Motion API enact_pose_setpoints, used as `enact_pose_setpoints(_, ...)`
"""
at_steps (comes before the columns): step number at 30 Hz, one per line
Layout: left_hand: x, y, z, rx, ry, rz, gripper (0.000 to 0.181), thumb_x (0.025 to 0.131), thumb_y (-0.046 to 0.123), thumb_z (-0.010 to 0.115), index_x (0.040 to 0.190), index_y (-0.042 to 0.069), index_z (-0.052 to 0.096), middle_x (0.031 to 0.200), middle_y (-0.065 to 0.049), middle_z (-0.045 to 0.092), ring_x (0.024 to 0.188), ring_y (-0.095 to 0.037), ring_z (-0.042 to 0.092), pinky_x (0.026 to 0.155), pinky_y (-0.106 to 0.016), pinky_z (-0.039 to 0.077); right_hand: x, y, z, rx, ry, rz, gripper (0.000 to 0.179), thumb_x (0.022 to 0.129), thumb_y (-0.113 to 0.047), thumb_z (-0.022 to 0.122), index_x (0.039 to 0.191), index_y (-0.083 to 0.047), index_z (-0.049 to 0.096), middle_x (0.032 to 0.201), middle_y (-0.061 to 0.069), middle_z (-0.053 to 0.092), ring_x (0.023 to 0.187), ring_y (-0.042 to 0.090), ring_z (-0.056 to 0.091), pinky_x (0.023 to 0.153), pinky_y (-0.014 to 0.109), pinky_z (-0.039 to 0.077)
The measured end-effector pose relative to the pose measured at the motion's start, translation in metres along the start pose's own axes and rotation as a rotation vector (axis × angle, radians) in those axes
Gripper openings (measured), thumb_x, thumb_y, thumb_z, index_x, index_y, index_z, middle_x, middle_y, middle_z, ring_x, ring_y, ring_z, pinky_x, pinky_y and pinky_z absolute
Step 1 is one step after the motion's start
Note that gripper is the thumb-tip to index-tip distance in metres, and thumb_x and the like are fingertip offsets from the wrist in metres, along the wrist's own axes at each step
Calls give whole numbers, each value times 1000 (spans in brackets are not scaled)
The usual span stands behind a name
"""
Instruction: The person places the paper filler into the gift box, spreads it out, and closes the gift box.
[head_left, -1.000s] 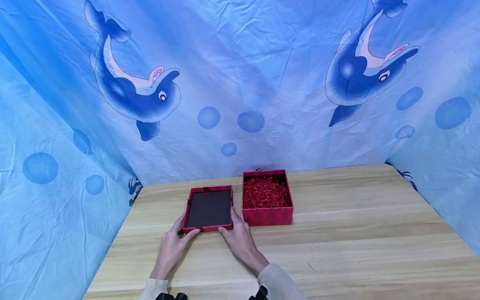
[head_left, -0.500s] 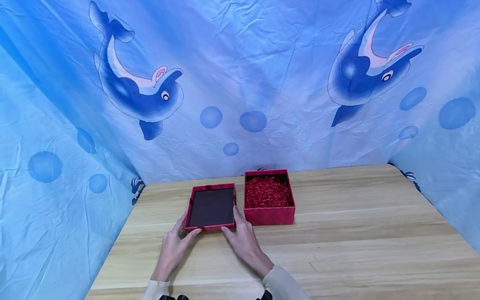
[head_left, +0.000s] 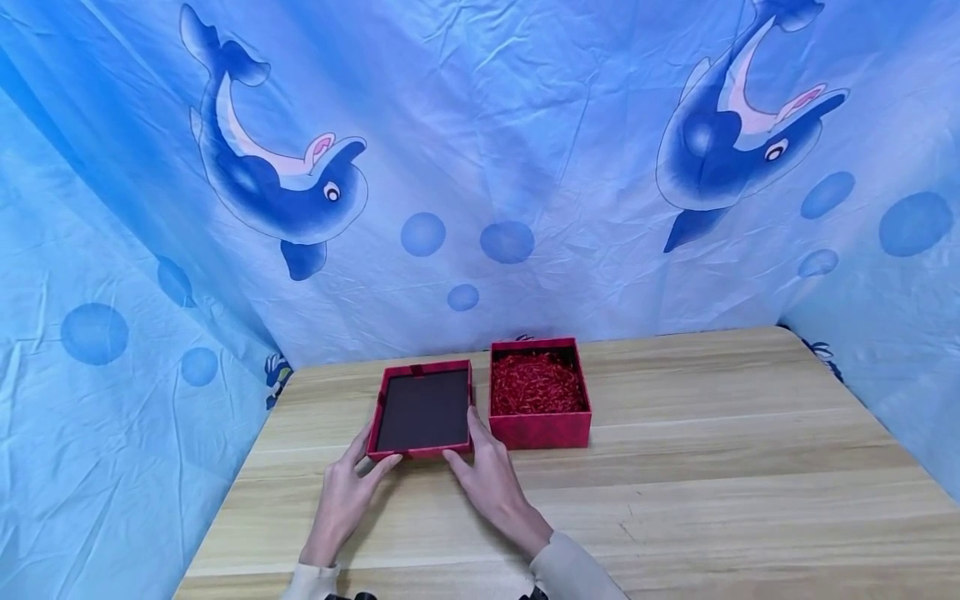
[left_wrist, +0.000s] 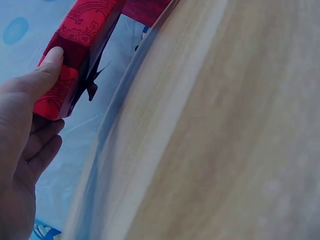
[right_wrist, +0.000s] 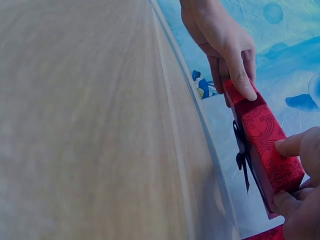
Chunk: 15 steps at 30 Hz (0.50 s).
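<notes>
My left hand (head_left: 347, 493) and right hand (head_left: 491, 487) grip the two near corners of a red patterned box lid (head_left: 423, 410), thumbs on its front edge and fingers along its sides. Its dark inside faces up toward me. Both wrist views show the lid raised above the wooden table, with a dark ribbon bow (right_wrist: 242, 150) on its underside. Close to the lid's right stands the red box base (head_left: 540, 432), without a cover and filled with red shredded paper (head_left: 536, 385).
The wooden table (head_left: 712, 467) stretches to the right of the box. Behind it and along both sides hangs a blue curtain (head_left: 570, 275) printed with dolphins and bubbles. The box base stands near the table's back edge.
The lid has risen slightly, its far edge tipping up a little, with both hands still on its near corners. The view has shifted slightly; the box base stays put on the table.
</notes>
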<state>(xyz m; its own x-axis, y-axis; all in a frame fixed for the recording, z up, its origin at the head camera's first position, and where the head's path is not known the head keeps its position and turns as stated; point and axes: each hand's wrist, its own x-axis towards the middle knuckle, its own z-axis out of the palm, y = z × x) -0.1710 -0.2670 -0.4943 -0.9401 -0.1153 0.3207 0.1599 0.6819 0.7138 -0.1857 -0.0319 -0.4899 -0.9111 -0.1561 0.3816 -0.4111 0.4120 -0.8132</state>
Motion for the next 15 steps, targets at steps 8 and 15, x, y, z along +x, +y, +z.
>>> enact_pose_setpoints(8, -1, 8, -2, -16, 22, 8, 78, 90, 33, 83, 155, 6, 48, 140, -24, 59, 128, -43, 57, 105, -59, 45, -1, -9, -8, -22, 6, -25, 73, 98, -14, 74, 155, 11, 36, 158, 27, 39, 143, 36, 42, 109, 46, 43)
enact_pose_setpoints(15, 0, 16, -5, -12, 49, 23, 77, 90, 29, 84, 154, 6, 49, 141, -22, 59, 128, -44, 58, 106, -61, 43, 0, -13, -13, -41, 19, -56, 72, 98, -14, 75, 154, 12, 37, 156, 28, 40, 142, 35, 43, 107, 46, 45)
